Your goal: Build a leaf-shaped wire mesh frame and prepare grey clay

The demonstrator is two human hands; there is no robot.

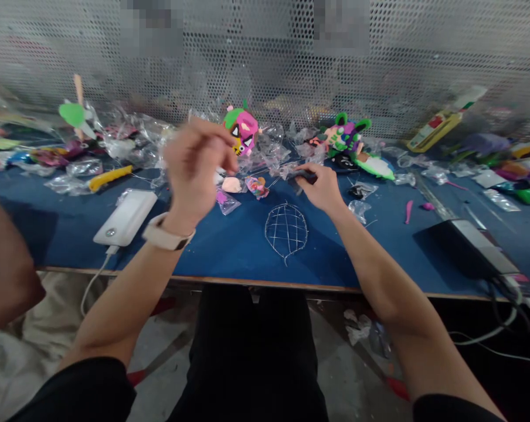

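My left hand (pixel 199 170), smeared by motion, is raised above the left middle of the table; its fingers look curled, and I cannot make out whether they hold anything. Between the thumb and fingers of my right hand (pixel 321 186) is a dark grey piece (pixel 303 177), partly hidden, its kind unclear. Nearer to me lies a leaf-shaped wire frame (pixel 286 231) with crossing wires inside, touched by neither hand. A pale pink lump (pixel 231 185) and a small multicoloured lump (pixel 257 187) rest between the hands.
A white power bank (pixel 125 217) with a cable lies left, a black box-shaped device (pixel 474 249) with cables right. Along the perforated metal panel (pixel 265 64) stand a pink-green mask-like figure (pixel 242 130), a green-purple figure (pixel 346 138), a yellow bottle (pixel 436 129) and plastic wrappers. Another person's arm (pixel 5 258) is at left.
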